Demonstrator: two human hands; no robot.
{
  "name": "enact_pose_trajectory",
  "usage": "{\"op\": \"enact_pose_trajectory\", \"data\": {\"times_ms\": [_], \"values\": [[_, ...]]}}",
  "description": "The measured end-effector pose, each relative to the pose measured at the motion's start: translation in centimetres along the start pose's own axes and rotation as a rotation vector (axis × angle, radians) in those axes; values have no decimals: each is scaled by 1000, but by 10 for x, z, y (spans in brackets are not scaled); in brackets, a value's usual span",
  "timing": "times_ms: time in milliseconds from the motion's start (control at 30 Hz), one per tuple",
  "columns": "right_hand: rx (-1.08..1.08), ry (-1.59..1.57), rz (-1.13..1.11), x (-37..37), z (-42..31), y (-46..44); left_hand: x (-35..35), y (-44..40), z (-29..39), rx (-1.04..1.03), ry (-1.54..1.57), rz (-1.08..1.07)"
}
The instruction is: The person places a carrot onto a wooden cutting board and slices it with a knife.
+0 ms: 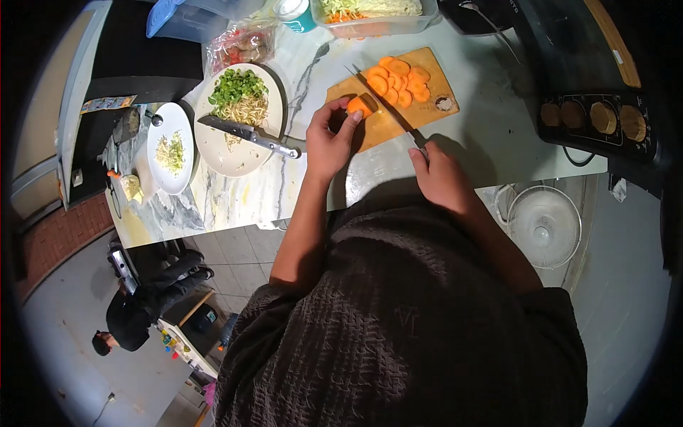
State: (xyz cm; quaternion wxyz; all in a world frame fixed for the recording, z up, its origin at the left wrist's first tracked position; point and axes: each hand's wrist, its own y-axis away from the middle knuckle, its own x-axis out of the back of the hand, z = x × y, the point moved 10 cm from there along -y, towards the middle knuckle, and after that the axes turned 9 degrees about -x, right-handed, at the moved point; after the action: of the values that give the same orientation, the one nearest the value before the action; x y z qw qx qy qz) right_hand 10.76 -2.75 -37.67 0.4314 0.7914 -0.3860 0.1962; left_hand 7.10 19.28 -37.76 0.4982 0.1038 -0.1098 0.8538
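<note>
Between the fingers and thumb of my left hand (331, 139) is a short carrot piece (360, 107), held on the wooden cutting board (343, 91). My right hand (440, 174) grips the handle of a kitchen knife (390, 108). Its blade points away from me across the board, just right of the carrot piece. Beyond the blade lies a pile of round carrot slices (398, 80). A small pale scrap (444, 104) rests near the board's right corner.
A cream plate (238, 165) holds chopped greens, bean sprouts and a second knife (249, 135). Left of it stands a white oval dish (169, 183). A clear container (377, 27) of vegetables sits behind the board. A stove (590, 121) is at right; a fan (544, 228) stands below. Another person sits lower left.
</note>
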Motion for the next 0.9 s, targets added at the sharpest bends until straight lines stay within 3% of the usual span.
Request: {"op": "enact_pose_trajectory", "data": {"times_ms": [433,733,900], "values": [[40,-253,-66,3,-17,-4,0,-10,2,-72,-187,52],[33,-213,-109,-6,-31,-15,0,-10,3,-64,-83,101],[14,-176,-142,-10,-32,-20,1,-6,16,-112,-193,84]]}}
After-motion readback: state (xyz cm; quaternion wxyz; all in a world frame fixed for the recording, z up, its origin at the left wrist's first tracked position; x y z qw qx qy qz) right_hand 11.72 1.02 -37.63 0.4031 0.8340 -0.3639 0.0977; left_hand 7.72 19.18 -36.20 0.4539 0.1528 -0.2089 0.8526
